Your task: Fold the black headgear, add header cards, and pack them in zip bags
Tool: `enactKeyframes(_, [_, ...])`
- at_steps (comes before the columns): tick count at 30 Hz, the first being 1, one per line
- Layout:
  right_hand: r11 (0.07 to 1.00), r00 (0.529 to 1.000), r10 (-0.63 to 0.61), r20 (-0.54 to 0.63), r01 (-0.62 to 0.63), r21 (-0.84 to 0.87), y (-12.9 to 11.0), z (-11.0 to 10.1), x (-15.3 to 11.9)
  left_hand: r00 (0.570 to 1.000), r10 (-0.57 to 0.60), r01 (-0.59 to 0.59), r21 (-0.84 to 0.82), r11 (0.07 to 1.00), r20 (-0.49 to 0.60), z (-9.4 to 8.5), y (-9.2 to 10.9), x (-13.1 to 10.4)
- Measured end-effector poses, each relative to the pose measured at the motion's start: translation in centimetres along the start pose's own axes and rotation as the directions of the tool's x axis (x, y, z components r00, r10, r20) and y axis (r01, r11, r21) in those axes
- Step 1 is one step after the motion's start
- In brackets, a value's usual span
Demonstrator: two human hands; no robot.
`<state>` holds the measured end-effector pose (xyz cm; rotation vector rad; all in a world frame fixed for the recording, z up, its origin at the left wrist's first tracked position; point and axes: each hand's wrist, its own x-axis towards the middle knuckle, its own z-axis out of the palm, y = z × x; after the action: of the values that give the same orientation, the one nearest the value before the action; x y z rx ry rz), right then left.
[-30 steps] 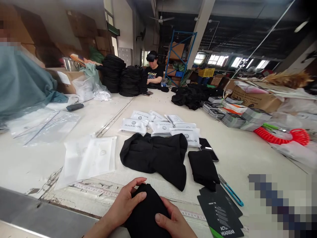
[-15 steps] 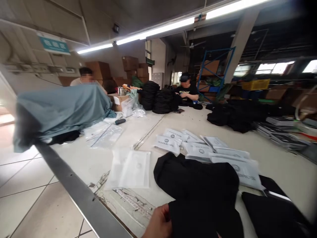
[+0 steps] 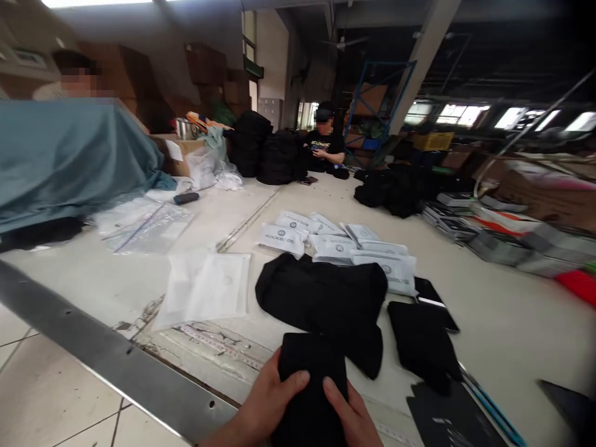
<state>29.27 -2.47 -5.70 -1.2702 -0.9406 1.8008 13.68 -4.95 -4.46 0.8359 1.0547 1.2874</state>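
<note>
A folded black cloth [image 3: 311, 385] is gripped between my two hands at the table's near edge. My left hand [image 3: 270, 397] holds its left side, thumb on top. On the right side, my right hand [image 3: 349, 410] has its thumb pressed on the fabric. Just beyond lies a loose black cloth piece [image 3: 321, 292], spread on the table. To its right is another folded black cloth [image 3: 423, 341]. Several white printed packets [image 3: 334, 248] sit behind the loose cloth. Flat translucent bags [image 3: 209, 285] lie to the left.
The table [image 3: 298, 202] has a metal edge [image 3: 93, 354] at left. Black cards [image 3: 451, 413], a blue-handled tool [image 3: 496, 410] and a phone [image 3: 435, 301] lie at right. Stacked boxes [image 3: 498, 245] stand further right. A teal cover [image 3: 69, 161] hangs at left. Two people sit beyond.
My view has turned to the right and down. The black cloth now shows as a compact folded piece, and both hands are visible on it; before, the left was clearly seen.
</note>
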Motion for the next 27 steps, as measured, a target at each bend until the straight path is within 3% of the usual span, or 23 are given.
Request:
enactKeyframes(4, [0.986,0.998,0.023,0.056,-0.032,0.166,-1.4,1.1,-0.4,0.997,-0.032,0.040,0.104,0.994,-0.076,-0.6,0.2,0.6])
enactKeyframes(7, [0.963,0.999,0.018,0.030,-0.025,0.268,-1.8,-0.3,-0.8,0.977,-0.090,0.123,0.163,0.979,-0.196,-2.1,0.9,1.4])
enactKeyframes(10, [0.924,0.999,0.042,0.008,-0.042,0.379,-1.6,-2.4,-1.2,0.963,-0.026,0.108,0.293,0.950,-0.269,-3.5,1.1,2.5])
enactKeyframes(12, [0.901,0.998,0.048,0.038,-0.060,0.429,-1.1,-3.4,-1.2,0.977,0.027,0.066,0.424,0.903,-0.209,-3.5,0.9,2.9])
enactKeyframes(15, [0.893,0.993,0.051,0.110,-0.094,0.439,-0.5,-3.6,-1.0,0.998,0.053,-0.030,0.592,0.805,-0.020,-1.9,0.2,2.9])
enactKeyframes(18, [0.896,0.989,0.038,0.142,-0.097,0.434,-0.4,-3.3,-0.7,0.989,0.001,-0.086,0.579,0.811,0.146,0.3,-0.5,2.1])
enactKeyframes(21, [0.900,0.988,0.006,0.152,-0.071,0.429,-0.5,-3.2,-0.7,0.985,-0.046,-0.052,0.540,0.840,0.166,1.1,-1.1,1.4])
enactKeyframes(27, [0.897,0.987,-0.009,0.159,-0.062,0.438,-0.3,-3.3,-0.9,0.996,0.007,-0.052,0.544,0.838,0.084,-0.2,-1.6,1.8])
